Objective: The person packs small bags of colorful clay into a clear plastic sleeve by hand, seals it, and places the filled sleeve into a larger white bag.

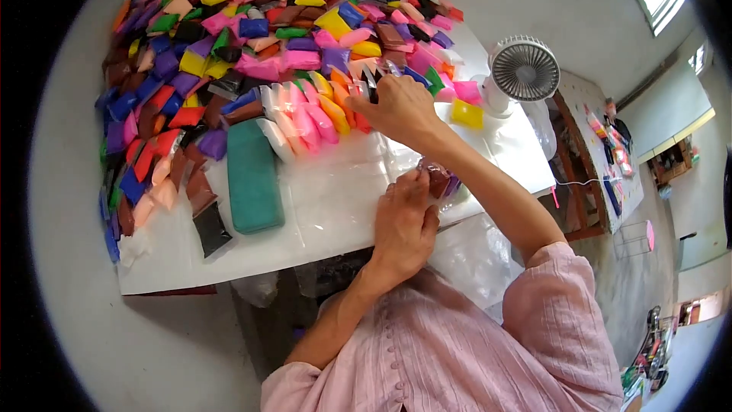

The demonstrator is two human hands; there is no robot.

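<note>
My left hand (406,221) is closed near the table's front edge, fingers curled round small clear-wrapped packets. A brown packet (438,178) and a bit of purple show beyond its fingers. Stretched out over the near side of the pile, my right hand (404,107) pinches at a black packet (371,85); its fingertips are partly hidden. Just left of it stands a row of filled packets: an orange packet (341,101), a yellow packet (334,113), a pink packet (306,123) and a pale peach packet (286,128).
A large heap of coloured packets (259,27) covers the table's far and left parts. A green block-shaped case (254,175) lies on the white tabletop (328,217). To the right stands a small white fan (524,69) beside a yellow packet (467,114). Clear plastic (476,255) hangs below the edge.
</note>
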